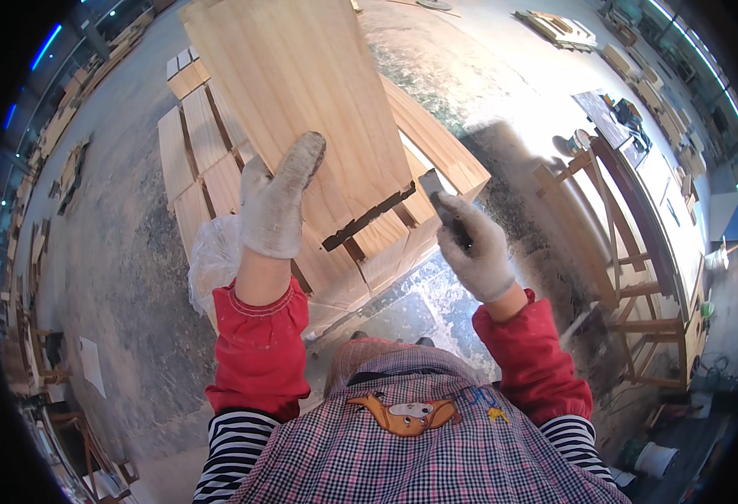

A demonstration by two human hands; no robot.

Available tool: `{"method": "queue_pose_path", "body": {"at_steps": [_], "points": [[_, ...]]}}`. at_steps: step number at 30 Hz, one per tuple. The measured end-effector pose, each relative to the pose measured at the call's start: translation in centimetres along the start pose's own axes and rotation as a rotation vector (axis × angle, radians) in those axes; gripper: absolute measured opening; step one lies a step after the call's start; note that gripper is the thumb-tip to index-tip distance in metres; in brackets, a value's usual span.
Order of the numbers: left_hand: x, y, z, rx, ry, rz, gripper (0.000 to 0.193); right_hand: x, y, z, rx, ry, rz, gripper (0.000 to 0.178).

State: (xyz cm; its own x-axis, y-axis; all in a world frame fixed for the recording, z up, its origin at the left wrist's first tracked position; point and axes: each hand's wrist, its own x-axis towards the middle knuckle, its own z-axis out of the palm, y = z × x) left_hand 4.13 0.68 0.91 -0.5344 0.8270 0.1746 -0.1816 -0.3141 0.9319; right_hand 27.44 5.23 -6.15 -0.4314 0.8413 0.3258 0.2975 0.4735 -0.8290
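My left hand (pixel 275 202), in a whitish work glove, grips the left edge of a pale wooden board (pixel 302 92), with the thumb lying on its upper face. The board is tilted and reaches away from me. Along its near end runs a ragged dark brown strip (pixel 369 218). My right hand (pixel 480 256), gloved too, is closed round a small scraper (pixel 431 183) with a flat metal blade. That blade is just right of the strip's right end, and I see a small gap between them. The left fingers are partly hidden by the board.
Below the board stands a stack of wooden pieces (pixel 191 139) with gaps between them. Crumpled clear plastic (pixel 215 256) hangs at its near left side. A wooden-framed workbench (pixel 638 218) stands to the right, with tools (pixel 627 115) on top. Wood piles (pixel 556 30) lie farther off.
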Motion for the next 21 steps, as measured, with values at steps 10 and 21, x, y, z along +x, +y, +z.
{"method": "queue_pose_path", "body": {"at_steps": [10, 21], "points": [[0.3, -0.9, -1.0, 0.064, -0.1, 0.112, 0.037, 0.4, -2.1, -2.6, -0.273, -0.145, -0.154, 0.038], [0.1, 0.2, -0.1, 0.027, -0.037, 0.006, 0.034, -1.5, -4.1, -0.7, -0.279, -0.158, -0.071, 0.04]]}}
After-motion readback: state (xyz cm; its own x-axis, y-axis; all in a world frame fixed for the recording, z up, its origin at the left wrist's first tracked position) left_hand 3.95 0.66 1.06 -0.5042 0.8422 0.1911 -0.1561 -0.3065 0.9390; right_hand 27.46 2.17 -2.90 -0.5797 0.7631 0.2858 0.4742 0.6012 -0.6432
